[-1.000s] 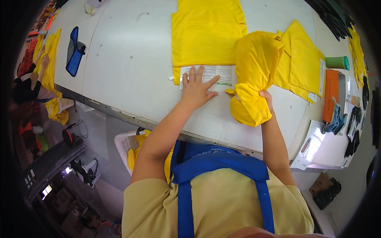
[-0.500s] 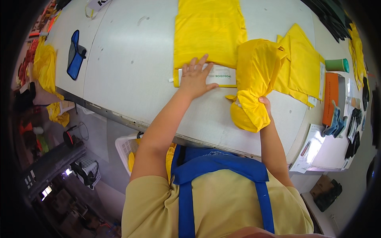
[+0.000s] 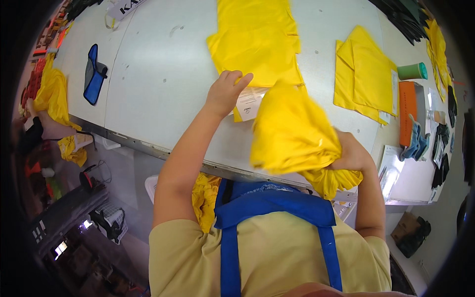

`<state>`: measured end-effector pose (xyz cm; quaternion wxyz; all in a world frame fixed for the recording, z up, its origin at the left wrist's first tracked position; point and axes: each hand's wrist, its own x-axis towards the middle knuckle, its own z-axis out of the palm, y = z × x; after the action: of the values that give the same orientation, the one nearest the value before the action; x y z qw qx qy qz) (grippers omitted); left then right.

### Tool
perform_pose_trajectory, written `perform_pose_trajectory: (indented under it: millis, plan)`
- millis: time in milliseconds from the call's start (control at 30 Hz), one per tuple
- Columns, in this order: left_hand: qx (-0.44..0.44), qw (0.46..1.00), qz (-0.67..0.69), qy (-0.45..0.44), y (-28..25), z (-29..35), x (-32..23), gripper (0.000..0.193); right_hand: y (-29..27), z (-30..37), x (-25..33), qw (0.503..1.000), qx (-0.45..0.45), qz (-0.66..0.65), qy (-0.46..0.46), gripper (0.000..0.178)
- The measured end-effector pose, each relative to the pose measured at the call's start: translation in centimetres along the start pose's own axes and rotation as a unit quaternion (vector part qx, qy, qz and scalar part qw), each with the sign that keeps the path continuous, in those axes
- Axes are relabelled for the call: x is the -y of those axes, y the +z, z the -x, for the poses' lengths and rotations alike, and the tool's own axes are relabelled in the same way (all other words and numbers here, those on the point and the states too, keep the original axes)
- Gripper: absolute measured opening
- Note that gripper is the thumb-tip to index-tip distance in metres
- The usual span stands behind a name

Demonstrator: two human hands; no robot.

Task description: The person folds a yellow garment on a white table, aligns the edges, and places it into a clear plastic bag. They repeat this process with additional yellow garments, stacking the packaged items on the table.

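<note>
My left hand (image 3: 228, 93) is closed at the near edge of a folded yellow garment (image 3: 257, 52) lying on the white table, its fingers curled over the fabric. Under that edge shows a white printed card (image 3: 249, 105). In my right hand (image 3: 349, 152) is a bunched bundle of yellow fabric (image 3: 294, 133), held above the table's front edge and smeared by motion. The bundle covers part of the garment's near right corner. Loose fabric hangs below my right fist.
To the right lie folded yellow pieces (image 3: 368, 74), a green cylinder (image 3: 412, 71), an orange box (image 3: 407, 114) and blue gloves (image 3: 418, 141). A blue and grey fabric piece (image 3: 94, 74) is at the left. Another person's arm (image 3: 33, 116) shows at far left, by yellow fabric (image 3: 52, 94).
My left hand has gone from lying flat over the card to gripping the garment's edge. The bundle has swung left and nearer, my right hand pulled back, and the garment sits slightly askew.
</note>
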<state>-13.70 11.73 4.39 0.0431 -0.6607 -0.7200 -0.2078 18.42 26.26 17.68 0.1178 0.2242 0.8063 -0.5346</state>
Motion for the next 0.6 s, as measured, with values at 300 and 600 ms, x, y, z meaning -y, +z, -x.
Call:
perform_pose_trajectory:
  millis: [300,600]
  plan:
    - [-0.053,0.984,0.155,0.076,-3.6,2.8,-2.4,0.021,3.2,-1.8,0.2,0.997,0.016,0.018,0.078,0.078]
    - [-0.088,0.988,0.122,0.030,-3.3,7.0,-8.2,0.022,9.7,0.4,-1.2,0.969,-0.151,0.073,0.184,0.084]
